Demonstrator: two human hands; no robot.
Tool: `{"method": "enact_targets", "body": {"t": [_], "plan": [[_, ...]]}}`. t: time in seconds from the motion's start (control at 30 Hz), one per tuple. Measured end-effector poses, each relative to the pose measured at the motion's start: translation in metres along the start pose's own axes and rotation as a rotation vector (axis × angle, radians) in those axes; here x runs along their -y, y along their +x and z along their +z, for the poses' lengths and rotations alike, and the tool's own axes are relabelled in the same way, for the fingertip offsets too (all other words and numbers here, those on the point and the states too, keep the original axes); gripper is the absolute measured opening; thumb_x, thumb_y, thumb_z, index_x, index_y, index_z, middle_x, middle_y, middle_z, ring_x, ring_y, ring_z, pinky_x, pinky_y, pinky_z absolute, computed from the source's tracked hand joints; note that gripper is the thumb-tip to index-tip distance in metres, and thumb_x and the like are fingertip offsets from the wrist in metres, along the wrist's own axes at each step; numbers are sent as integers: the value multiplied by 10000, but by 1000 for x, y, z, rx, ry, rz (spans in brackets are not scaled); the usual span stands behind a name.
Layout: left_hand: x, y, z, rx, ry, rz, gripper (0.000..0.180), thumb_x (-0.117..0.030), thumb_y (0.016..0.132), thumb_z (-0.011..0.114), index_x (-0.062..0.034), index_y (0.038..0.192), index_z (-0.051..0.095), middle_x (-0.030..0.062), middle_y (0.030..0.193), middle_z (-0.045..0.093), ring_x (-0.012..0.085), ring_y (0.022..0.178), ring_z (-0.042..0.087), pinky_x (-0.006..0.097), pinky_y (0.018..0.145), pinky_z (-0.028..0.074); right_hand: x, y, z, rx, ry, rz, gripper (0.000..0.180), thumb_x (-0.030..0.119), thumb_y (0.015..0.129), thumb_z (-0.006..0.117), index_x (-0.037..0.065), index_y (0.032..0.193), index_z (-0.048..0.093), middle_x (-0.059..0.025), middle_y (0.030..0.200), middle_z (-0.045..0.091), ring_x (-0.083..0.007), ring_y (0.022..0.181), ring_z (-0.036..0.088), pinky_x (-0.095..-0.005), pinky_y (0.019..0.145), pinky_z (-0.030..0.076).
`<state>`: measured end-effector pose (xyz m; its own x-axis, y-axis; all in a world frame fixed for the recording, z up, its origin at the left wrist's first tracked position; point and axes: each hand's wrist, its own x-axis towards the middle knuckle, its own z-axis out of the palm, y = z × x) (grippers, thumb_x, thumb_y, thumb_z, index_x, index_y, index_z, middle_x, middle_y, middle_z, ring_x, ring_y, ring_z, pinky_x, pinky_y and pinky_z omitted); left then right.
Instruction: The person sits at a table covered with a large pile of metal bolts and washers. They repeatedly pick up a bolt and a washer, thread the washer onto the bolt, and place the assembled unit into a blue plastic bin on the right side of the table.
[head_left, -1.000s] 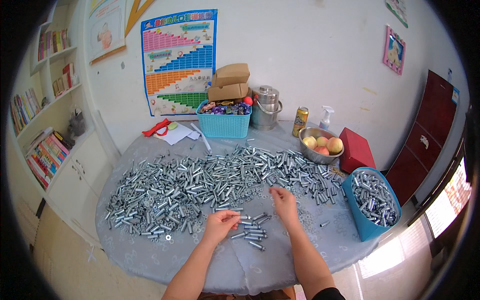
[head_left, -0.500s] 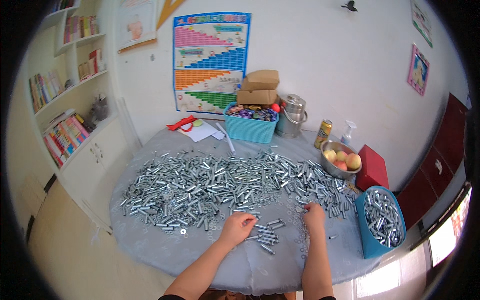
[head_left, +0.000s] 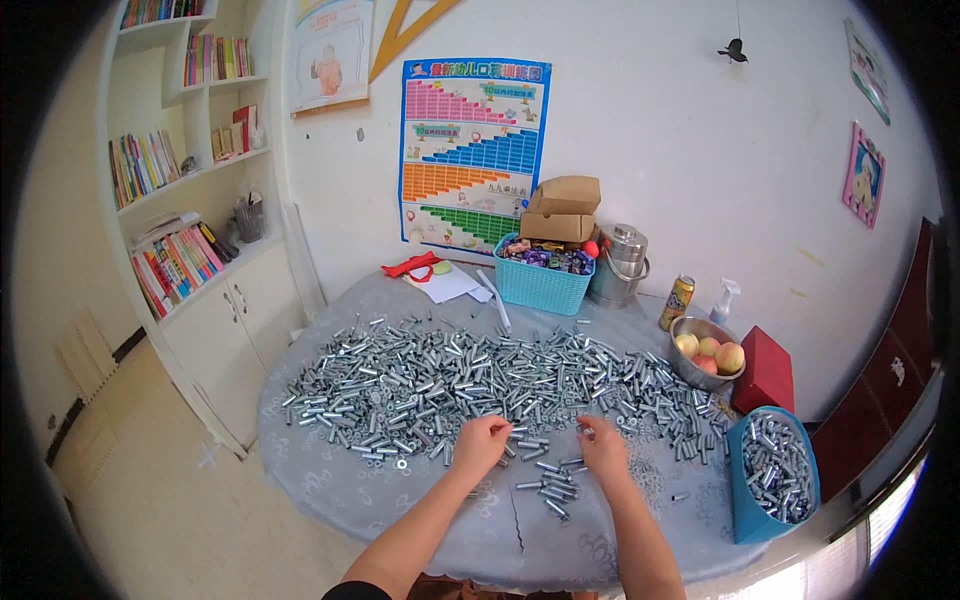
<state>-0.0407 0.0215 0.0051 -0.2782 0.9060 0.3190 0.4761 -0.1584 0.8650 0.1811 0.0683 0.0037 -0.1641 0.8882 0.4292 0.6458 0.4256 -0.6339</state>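
A wide heap of small shiny metal bolts and sleeves covers the round table with its grey cloth. My left hand rests at the heap's near edge, fingers curled over a few pieces. My right hand is just to its right, fingertips pinched on a small metal piece. A small separate cluster of bolts lies on the cloth between and just in front of both hands. A blue bin filled with the same metal parts stands at the table's right edge.
At the back of the table stand a turquoise basket with cardboard boxes on top, a metal pot, a can, a spray bottle, a bowl of fruit and a red box. White bookshelves line the left wall.
The view has shifted left and tilted up. Both hands have drawn closer to the heap's edge, and the left hand's fingers have curled in.
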Motion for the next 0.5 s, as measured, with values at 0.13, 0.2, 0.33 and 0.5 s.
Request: {"method": "enact_targets", "body": {"t": [0.13,0.2,0.33,0.5], "plan": [[4,4,-11,-109,191,21,72,-118,712,628,-49,728,643,108,696,631,271,635,601,368,585,473,11,-7,2,8,199,40,297,40,724,627,64,1019,611,-108,907,605,-222,719,589,-306,652,480],[7,12,-15,-112,338,120,57,-107,701,621,-52,699,636,105,691,623,293,662,592,396,595,471,5,-8,6,-79,265,55,291,39,724,638,59,1013,614,-90,881,607,-185,691,572,-279,624,468],[11,37,4,-74,465,146,76,-137,682,664,-67,704,644,124,742,608,283,713,591,400,629,460,2,-21,9,-188,422,120,283,21,739,642,37,1020,617,-39,866,616,-77,673,517,-207,570,421],[24,49,31,-72,573,-25,218,-246,710,673,-34,686,635,143,733,607,307,717,594,409,625,465,7,-28,6,-161,472,119,281,47,736,652,60,1016,626,-45,860,625,-86,652,519,-220,562,429]]}}
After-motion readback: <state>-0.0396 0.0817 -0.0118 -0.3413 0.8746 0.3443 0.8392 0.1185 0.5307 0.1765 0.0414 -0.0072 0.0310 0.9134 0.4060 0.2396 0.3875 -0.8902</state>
